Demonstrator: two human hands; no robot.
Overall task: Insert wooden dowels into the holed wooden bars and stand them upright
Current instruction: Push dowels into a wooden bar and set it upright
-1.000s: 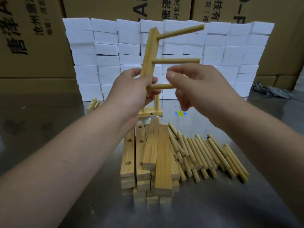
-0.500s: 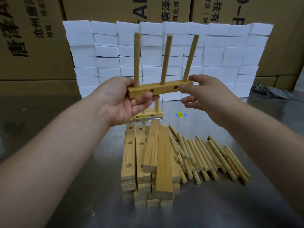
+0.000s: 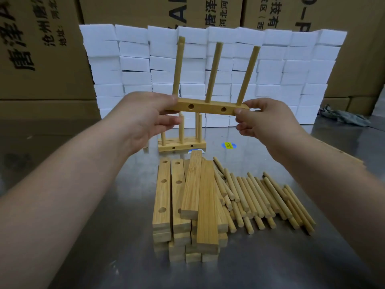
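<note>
Two hands hold one wooden bar (image 3: 208,107) up in the air, and it lies flat and level between them. The left hand (image 3: 143,117) pinches the left end of the bar, with the thumb on top and the fingers curled under. The right hand (image 3: 264,119) pinches the right end between its thumb and first finger. The side of the bar that faces the person has two round holes. Three dowels (image 3: 213,71) stick up out of the top of the bar. The left one points straight up and the right one leans a bit to the right. Just under the held bar, a little farther away, a finished stand (image 3: 181,146) sits on the metal table (image 3: 270,257) with its dowels pointing up. There may be more right behind it, but I cannot tell how many. Below the hands and closer to the person is a pile of bars (image 3: 187,205), some with holes on top. Beside the pile, under the right hand, lies a row of loose dowels (image 3: 260,201). Behind the held bar is a wall of white foam blocks (image 3: 270,65). Behind that stand big cardboard boxes (image 3: 41,49), and what is in them is hidden. A grey cloth (image 3: 343,117) lies far off to the right of the right hand.
</note>
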